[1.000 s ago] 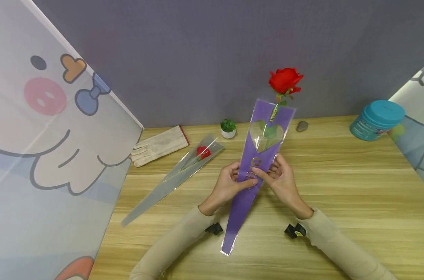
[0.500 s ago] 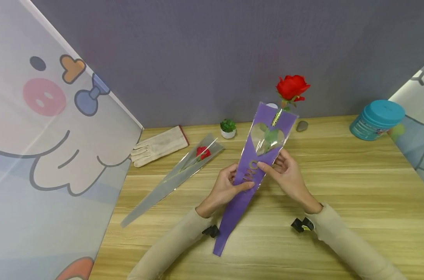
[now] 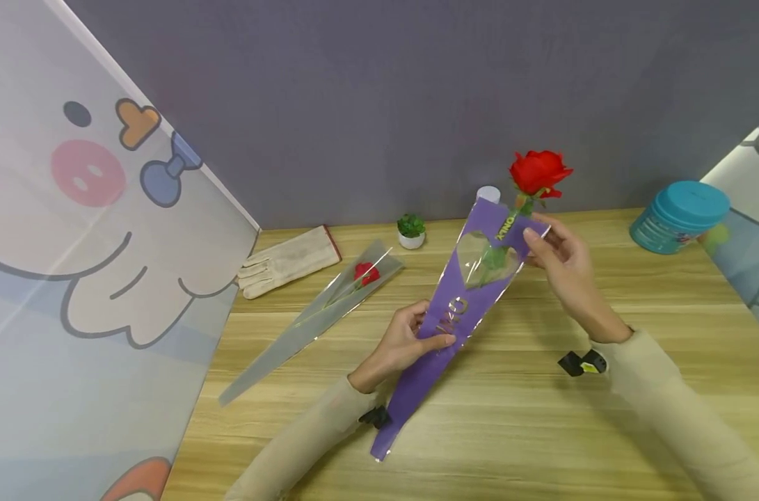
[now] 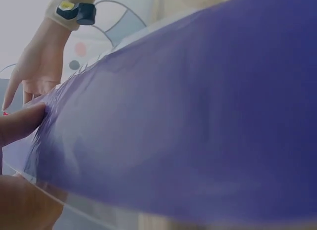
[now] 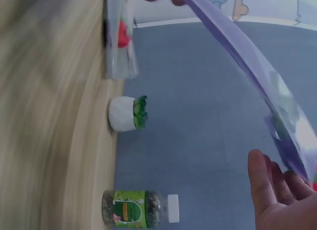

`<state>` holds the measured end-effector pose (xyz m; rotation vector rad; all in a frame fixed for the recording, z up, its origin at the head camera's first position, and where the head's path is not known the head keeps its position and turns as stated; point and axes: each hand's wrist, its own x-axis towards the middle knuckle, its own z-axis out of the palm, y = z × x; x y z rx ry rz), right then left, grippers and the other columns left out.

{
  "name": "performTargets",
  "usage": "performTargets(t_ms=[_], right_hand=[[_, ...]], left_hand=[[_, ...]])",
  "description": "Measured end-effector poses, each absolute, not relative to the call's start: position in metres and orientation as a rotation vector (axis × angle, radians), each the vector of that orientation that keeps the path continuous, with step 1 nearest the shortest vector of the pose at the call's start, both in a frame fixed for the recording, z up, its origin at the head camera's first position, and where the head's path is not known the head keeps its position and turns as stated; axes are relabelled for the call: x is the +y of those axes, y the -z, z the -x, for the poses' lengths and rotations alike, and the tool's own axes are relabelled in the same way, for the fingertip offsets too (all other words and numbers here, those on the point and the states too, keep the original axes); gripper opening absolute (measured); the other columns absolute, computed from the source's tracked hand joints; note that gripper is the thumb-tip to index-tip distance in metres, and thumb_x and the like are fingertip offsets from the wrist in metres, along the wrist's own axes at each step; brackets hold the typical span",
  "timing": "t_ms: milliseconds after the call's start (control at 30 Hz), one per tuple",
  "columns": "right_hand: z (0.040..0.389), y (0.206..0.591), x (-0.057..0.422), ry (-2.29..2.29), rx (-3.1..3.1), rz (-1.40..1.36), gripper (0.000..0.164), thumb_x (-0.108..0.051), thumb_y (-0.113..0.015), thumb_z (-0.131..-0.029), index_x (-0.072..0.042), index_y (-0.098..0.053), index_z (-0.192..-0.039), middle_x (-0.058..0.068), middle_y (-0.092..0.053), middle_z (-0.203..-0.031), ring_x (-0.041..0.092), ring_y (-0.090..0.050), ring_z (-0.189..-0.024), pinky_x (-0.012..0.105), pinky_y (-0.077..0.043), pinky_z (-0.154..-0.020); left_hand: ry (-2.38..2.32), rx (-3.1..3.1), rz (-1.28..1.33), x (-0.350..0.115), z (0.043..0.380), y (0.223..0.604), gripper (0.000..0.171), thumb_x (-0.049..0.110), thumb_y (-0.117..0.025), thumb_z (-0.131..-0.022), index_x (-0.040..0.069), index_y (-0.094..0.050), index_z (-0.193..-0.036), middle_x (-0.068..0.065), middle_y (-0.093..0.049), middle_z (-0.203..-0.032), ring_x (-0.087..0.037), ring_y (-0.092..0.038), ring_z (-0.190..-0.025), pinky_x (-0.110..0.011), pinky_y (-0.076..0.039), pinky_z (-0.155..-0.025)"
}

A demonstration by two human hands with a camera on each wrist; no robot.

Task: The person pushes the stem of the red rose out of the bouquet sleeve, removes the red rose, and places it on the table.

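A purple flower sleeve (image 3: 438, 313) with a clear heart-shaped window is held tilted above the table. From its wide top a red rose (image 3: 540, 172) sticks out, its green stem and leaves seen through the window. My left hand (image 3: 404, 341) grips the sleeve's lower middle, thumb in front and fingers behind. Near the rose, my right hand (image 3: 563, 261) pinches the sleeve's upper right corner, thumb on the front. In the left wrist view the purple film (image 4: 173, 116) fills most of the picture.
On the table (image 3: 604, 417) a second rose in a clear sleeve (image 3: 279, 348) lies left. Behind it are a work glove (image 3: 288, 263) and a small potted plant (image 3: 411, 231). A jar with a green label (image 5: 131, 209) and a teal tub (image 3: 680, 217) stand at the back.
My right hand has slid up the sleeve from its middle to its upper right corner. The sleeve and rose have tilted further right, while my left hand has stayed nearly in place.
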<state>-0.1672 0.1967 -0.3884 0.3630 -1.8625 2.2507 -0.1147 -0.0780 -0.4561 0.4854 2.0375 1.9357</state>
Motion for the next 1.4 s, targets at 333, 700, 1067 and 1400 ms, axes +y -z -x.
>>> performTargets(t_ms=[333,700,1067,1400], right_hand=[[0.173,0.383,0.208,-2.388,-1.822,-0.145,0.013,-0.016,-0.062,-0.105,-0.018,-0.075,-0.105,-0.012,-0.071,-0.109,0.002,-0.063,-0.092,0.014,-0.057,-0.075],[0.175,0.388,0.212,-2.488,-1.718,-0.132,0.017,0.004,-0.067,-0.097,-0.011,-0.075,-0.099,-0.007,-0.074,-0.101,0.002,-0.072,-0.092,0.015,-0.059,-0.075],[0.176,0.389,0.214,-2.373,-1.858,-0.075,0.006,-0.007,-0.072,-0.098,-0.011,-0.069,-0.102,-0.009,-0.073,-0.095,0.002,-0.066,-0.086,0.012,-0.057,-0.074],[0.180,0.386,0.230,-2.476,-1.724,-0.196,0.017,-0.001,-0.066,-0.099,-0.003,-0.063,-0.116,-0.002,-0.073,-0.106,0.008,-0.073,-0.093,0.023,-0.063,-0.074]], left_hand=[[-1.809,2.126,-0.543,-0.080,0.114,0.460,0.029,-0.001,-0.081,-0.087,-0.002,-0.069,-0.113,-0.025,-0.076,-0.101,0.000,-0.068,-0.078,-0.016,-0.054,-0.069],[-1.767,2.069,-0.518,-0.083,0.113,0.462,0.032,0.000,-0.081,-0.087,-0.002,-0.069,-0.117,-0.027,-0.076,-0.106,0.000,-0.070,-0.081,-0.017,-0.056,-0.070],[-1.712,2.064,-0.575,-0.091,0.113,0.461,0.011,0.005,-0.064,-0.102,-0.004,-0.065,-0.109,-0.029,-0.076,-0.107,0.001,-0.068,-0.077,-0.015,-0.044,-0.060],[-1.582,2.235,-0.612,-0.109,0.113,0.463,0.010,0.009,-0.071,-0.099,0.001,-0.070,-0.106,-0.017,-0.072,-0.100,-0.004,-0.064,-0.077,-0.017,-0.052,-0.068]])
